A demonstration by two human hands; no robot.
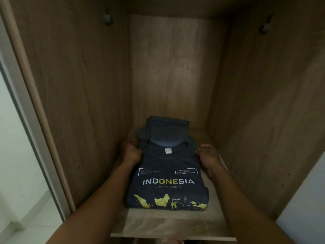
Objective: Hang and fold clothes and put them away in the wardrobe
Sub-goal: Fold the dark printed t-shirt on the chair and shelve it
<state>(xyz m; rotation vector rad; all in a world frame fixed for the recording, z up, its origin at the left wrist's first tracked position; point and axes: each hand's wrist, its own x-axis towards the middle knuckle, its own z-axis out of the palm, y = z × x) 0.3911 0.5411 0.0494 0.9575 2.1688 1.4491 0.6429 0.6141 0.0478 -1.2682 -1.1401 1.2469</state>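
A folded navy T-shirt (168, 184) printed with "INDONESIA" and a yellow map lies on the wooden wardrobe shelf (168, 224). Under it, a second folded dark garment (167, 127) sticks out toward the back. My left hand (131, 152) grips the shirt's left edge near the collar. My right hand (208, 156) grips the right edge at the same height. Both forearms reach in from the front.
Wooden side walls (84, 103) and a back panel (172, 67) close in the compartment. Two dark hooks (107, 17) are fixed high on the walls. A white door edge (15, 103) stands at the left. Some items show faintly below the shelf.
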